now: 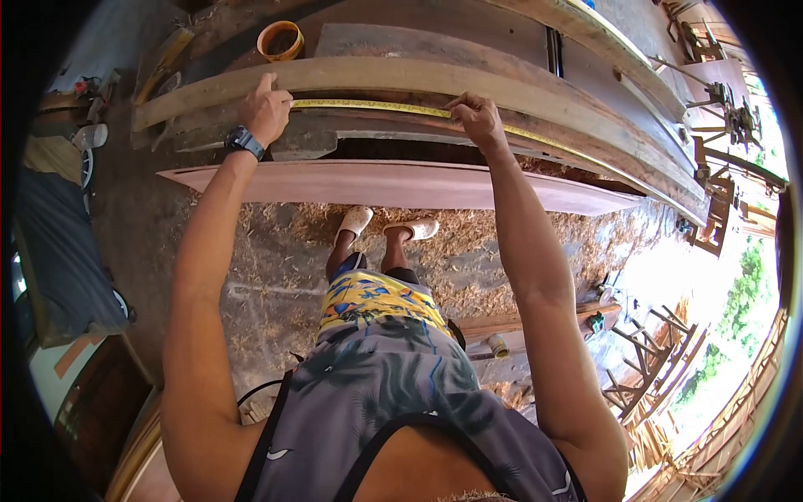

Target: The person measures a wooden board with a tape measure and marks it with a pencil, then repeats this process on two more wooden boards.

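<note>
A yellow tape measure blade [368,105] runs lengthwise along the near side of a long wooden board [376,74]. At the blade's left end is my left hand [268,111], its index finger stretched over the board and its other fingers curled at the tape. Farther right, my right hand [478,117] pinches the blade between thumb and fingers. Beyond that hand the tape continues toward the board's right end. A pale pinkish panel [376,184] stands along the near side of the boards.
An orange-rimmed round container [280,41] sits behind the board. Wood shavings [284,251] cover the floor around my feet. A plank [493,326] with a small can [498,345] lies at the lower right. Wooden frames [652,360] stand farther right.
</note>
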`<state>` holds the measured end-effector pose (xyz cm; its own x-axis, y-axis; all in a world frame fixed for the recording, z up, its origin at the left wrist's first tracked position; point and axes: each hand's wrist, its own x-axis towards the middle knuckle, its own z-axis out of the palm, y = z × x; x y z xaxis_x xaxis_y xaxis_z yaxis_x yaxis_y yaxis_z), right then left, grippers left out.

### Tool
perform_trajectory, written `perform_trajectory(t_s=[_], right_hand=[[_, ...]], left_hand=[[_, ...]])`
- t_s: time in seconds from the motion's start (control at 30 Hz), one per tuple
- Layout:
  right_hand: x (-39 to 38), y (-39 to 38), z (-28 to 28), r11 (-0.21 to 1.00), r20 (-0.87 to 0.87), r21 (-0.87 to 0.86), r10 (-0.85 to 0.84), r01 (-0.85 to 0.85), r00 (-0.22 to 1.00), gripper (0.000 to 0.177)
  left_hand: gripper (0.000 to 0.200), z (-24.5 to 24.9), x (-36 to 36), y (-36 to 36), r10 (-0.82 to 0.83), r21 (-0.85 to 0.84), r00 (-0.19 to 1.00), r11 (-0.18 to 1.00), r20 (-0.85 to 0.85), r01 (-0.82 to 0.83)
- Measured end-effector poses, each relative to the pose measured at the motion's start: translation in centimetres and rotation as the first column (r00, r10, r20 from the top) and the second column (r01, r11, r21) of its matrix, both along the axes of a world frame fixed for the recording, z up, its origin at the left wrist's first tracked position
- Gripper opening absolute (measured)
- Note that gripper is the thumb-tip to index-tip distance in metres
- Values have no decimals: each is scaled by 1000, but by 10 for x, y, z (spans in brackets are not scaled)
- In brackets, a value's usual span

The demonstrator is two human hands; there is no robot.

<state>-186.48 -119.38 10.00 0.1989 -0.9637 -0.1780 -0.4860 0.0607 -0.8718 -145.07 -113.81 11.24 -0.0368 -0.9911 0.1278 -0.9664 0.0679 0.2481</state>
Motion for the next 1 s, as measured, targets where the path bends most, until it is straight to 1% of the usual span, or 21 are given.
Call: perform_trajectory(t_s=[0.17, 0.23, 0.27, 0.3, 0.33, 0.37, 0.43, 0.47, 0.53, 0.6, 0.63, 0.67, 0.7, 0.73, 0.77, 0.8, 0.83, 0.87, 0.93, 0.97, 1.0], right_hand=[[4, 2, 5, 1000, 9, -6, -4, 4, 1000, 23], [8, 7, 14, 998, -136, -65, -4, -5, 991, 20], [9, 10, 17, 997, -138, -72, -10, 0, 990, 20], [11, 13, 20, 971, -266, -240, -88, 22, 960, 19], [11, 17, 25, 915, -373, -402, -183, 20, 909, 18], [8, 24, 32, 899, -367, -431, -251, 75, 896, 15], [-12, 47, 31, 887, -387, -451, -292, 97, 875, 15], [-24, 63, 26, 879, -405, -463, -327, 117, 854, 16], [-45, 110, 13, 889, -365, -432, -326, 151, 872, 17], [-75, 171, -14, 980, -523, -145, -191, 134, 831, 20], [-91, 209, -35, 989, -552, -33, -140, 146, 822, 23], [-105, 250, -51, 976, -608, 99, -94, 192, 789, 26], [-117, 293, -61, 970, -679, 183, 6, 161, 734, 28], [-139, 346, -84, 990, -662, 112, 10, 86, 749, 28], [-157, 391, -104, 962, -696, 236, 70, 135, 715, 28], [-164, 443, -119, 955, -715, 171, -48, 241, 697, 20], [-180, 479, -124, 899, -743, 409, 429, -158, 514, 17], [-161, 504, -94, 909, -744, 408, 383, -83, 548, 13], [-162, 572, -103, 931, -730, 362, 310, -40, 609, 13], [-145, 587, -83, 927, -686, 355, 168, 123, 708, 14], [-128, 600, -63, 889, -632, 359, 7, 285, 775, 15]], left_hand=[[12, 0, 1, -1, 4, 3, 1000, 1000, -18, -4], [12, 2, 0, 1, -5, 16, 1000, 1000, -27, 5], [12, 3, 0, 1, -10, 9, 1000, 1000, -29, 10], [12, 3, 0, 1, -6, 15, 1000, 1000, -20, 6], [12, 4, 0, 1, -1, 21, 1000, 1000, -11, 1], [12, 6, -1, 2, -5, 15, 1000, 1000, -14, 5], [12, 11, -5, 2, 45, 83, 999, 996, -29, -42], [12, 11, -4, 1, 42, 75, 999, 996, -32, -39], [11, 4, -2, 1, 28, 62, 999, 998, -34, -26], [11, -1, -1, 0, 31, 57, 999, 998, -8, -30], [11, -2, -1, 0, 37, 59, 999, 998, 17, -38], [11, -3, -1, -1, 38, 56, 999, 998, 11, -39], [11, -6, 0, 1, 27, 32, 1000, 999, 6, -27], [11, -7, 2, 1, 20, 6, 1000, 1000, 2, -20], [11, -6, 2, 2, 31, 5, 1000, 1000, -4, -31], [11, -6, 0, 2, 35, 4, 999, 999, -2, -35], [11, -5, -1, 2, 39, 4, 999, 999, 1, -39], [11, -9, 0, 0, 46, 6, 999, 999, 0, -46], [10, -16, 2, -1, 35, 14, 999, 999, -2, -35], [12, -5, -1, 0, 49, 105, 999, 993, 20, -51], [12, -3, -3, 1, 47, 106, 999, 993, 27, -49]])
